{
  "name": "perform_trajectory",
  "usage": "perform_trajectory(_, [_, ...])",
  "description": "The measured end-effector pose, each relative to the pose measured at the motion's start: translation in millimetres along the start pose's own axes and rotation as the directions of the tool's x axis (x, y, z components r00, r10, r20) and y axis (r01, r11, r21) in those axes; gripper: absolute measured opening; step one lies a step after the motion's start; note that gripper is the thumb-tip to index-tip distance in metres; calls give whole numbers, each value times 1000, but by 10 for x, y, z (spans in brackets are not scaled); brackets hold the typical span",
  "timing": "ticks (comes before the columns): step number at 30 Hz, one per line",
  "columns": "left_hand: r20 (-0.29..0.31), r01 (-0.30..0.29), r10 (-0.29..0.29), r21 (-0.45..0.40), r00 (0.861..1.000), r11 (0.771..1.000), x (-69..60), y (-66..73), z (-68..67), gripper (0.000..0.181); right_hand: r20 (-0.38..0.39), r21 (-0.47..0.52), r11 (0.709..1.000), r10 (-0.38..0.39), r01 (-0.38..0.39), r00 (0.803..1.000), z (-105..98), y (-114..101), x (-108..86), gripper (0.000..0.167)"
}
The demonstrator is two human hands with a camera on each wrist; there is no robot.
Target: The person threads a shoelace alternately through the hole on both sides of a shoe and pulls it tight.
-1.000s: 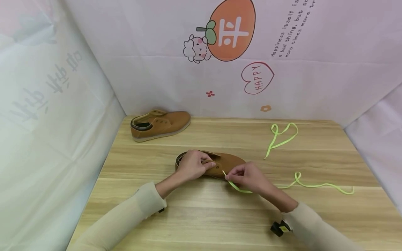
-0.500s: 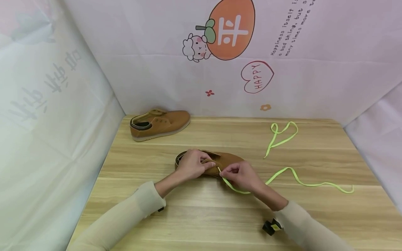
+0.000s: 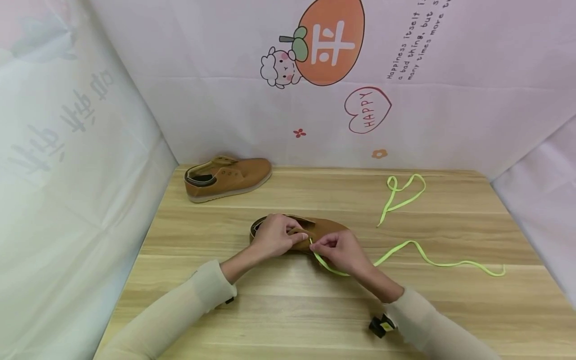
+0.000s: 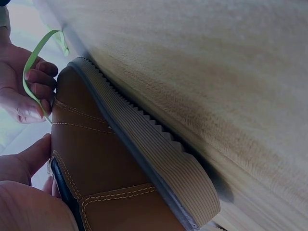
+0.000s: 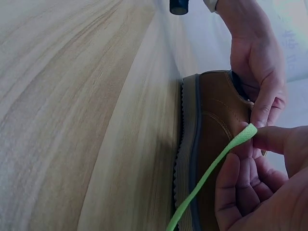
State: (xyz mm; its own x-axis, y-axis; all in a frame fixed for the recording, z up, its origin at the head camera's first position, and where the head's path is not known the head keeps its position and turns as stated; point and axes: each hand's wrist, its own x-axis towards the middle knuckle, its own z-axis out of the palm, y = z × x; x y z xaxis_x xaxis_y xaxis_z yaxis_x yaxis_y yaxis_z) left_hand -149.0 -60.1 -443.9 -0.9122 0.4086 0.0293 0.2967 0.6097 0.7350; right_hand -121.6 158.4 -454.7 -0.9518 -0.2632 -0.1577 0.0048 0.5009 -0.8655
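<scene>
A brown lace-up shoe (image 3: 330,226) sits on the table with its toe to the right. My left hand (image 3: 275,234) pinches the shoe's eyelet flap, thumb outside and fingers inside the opening. Between thumb and fingertips, my right hand (image 3: 338,250) holds a neon-green shoelace (image 5: 211,166) close to its tip. That tip is at an eyelet beside the left thumb; how far it has entered is hidden. The rest of the lace passes under the right hand and trails off right. In the left wrist view, the shoe's side (image 4: 91,154) and ridged sole (image 4: 159,149) face the camera.
A matching brown shoe (image 3: 243,176) without a lace stands at the back left. A second green shoelace (image 3: 384,212) lies looped at the back right. White printed cloth (image 3: 225,110) walls off the wooden table (image 3: 288,320) behind and on both sides.
My right hand has moved left with the lace, bringing its tip from beside the shoe to the eyelet. The trailing lace's small loop has straightened out. My left hand has stayed on the flap.
</scene>
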Motion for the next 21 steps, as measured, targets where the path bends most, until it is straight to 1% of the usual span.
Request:
perform_trajectory(4, [1,-8,8,-3,1000,1000,1,-4,-5,14,-45,-35,999,-28,27,999,27,2,16,15])
perform_trajectory(9, [-2,-20,20,-16,1000,1000,-17,-11,-6,11,-95,-106,988,-123,112,988,66,15,32,14])
perform_trajectory(11, [-10,-33,33,-5,999,999,-24,-25,0,9,-114,-134,981,-153,138,982,84,14,33,14])
perform_trajectory(16, [-35,-75,77,46,996,996,-46,-40,18,8,-158,-194,968,-192,160,969,115,16,29,17])
perform_trajectory(18, [-48,-91,94,63,994,994,-56,-38,25,8,-175,-231,957,-219,176,960,118,22,23,18])
perform_trajectory(21, [-72,-123,129,89,989,988,-67,-40,36,10,-204,-295,932,-275,209,939,117,31,23,21])
